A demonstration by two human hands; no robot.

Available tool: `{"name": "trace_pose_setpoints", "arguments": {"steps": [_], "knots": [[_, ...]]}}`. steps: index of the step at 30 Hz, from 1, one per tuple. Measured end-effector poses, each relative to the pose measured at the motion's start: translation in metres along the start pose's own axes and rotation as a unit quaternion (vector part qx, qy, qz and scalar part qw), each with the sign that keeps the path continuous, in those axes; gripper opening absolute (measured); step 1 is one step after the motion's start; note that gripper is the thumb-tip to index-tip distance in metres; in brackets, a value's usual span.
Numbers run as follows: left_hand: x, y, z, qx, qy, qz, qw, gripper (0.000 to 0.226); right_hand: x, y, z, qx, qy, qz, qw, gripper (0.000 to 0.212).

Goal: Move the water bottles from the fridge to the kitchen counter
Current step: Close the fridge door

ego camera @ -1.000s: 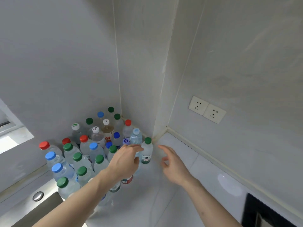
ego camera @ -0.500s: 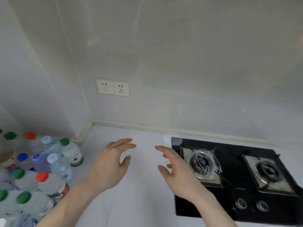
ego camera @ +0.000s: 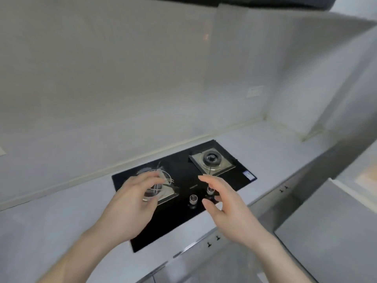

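No water bottles and no fridge show in the head view. My left hand floats over the left burner of the hob, fingers loosely bent, holding nothing. My right hand hangs over the hob's knobs with relaxed fingers, also holding nothing. Both hands are above the pale kitchen counter, about a hand's width apart.
A black glass gas hob with two burners and two knobs is set into the counter. Tiled walls rise behind and at the right corner. The counter's front edge runs diagonally at lower right, with grey cabinet fronts below it.
The view has swung right, away from the cluster of bottles in the left corner, which has left the frame. Both hands, holding nothing, moved with it and now hang over the hob.
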State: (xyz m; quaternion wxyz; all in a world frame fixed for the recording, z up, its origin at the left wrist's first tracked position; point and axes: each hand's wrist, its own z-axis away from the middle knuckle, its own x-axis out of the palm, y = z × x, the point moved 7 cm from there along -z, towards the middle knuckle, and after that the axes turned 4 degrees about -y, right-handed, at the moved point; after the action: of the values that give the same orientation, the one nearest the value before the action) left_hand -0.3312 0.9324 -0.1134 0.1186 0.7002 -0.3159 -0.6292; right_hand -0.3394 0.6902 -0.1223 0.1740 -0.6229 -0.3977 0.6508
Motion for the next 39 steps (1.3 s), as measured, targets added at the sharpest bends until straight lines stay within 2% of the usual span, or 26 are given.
{"name": "trace_pose_setpoints", "arguments": {"steps": [10,12,16,17,18,20,22,28,36,39], "knots": [[0.1,0.204,-0.039,0.173,-0.079,-0.004,0.982,0.045,-0.174,0.076,0.159,0.065,0.178,0.064,0.98,0.052],[0.126,0.258,-0.052,0.236,-0.1,-0.001,0.967,0.045,-0.211,0.091,0.203,0.093,0.236,0.078,0.964,0.052],[0.162,0.34,-0.069,0.31,-0.127,0.024,0.942,0.045,-0.258,0.103,0.267,0.129,0.321,0.094,0.934,0.053],[0.162,0.344,-0.068,0.31,-0.129,0.023,0.942,0.045,-0.259,0.103,0.269,0.132,0.33,0.087,0.931,0.052],[0.186,0.388,-0.073,0.354,-0.151,0.038,0.922,0.044,-0.279,0.108,0.306,0.152,0.38,0.096,0.907,0.052],[0.194,0.408,-0.075,0.372,-0.161,0.046,0.913,0.044,-0.292,0.108,0.322,0.152,0.413,0.099,0.892,0.053],[0.21,0.442,-0.077,0.418,-0.179,0.063,0.888,0.044,-0.309,0.108,0.35,0.167,0.467,0.112,0.861,0.055],[0.244,0.51,-0.087,0.483,-0.198,0.079,0.849,0.046,-0.362,0.094,0.408,0.158,0.587,0.157,0.778,0.054],[0.272,0.581,-0.061,0.528,-0.214,0.095,0.816,0.045,-0.395,0.072,0.504,0.2,0.684,0.256,0.654,0.053],[0.279,0.599,-0.043,0.52,-0.213,0.1,0.821,0.045,-0.408,0.077,0.543,0.226,0.702,0.289,0.61,0.058]]}}
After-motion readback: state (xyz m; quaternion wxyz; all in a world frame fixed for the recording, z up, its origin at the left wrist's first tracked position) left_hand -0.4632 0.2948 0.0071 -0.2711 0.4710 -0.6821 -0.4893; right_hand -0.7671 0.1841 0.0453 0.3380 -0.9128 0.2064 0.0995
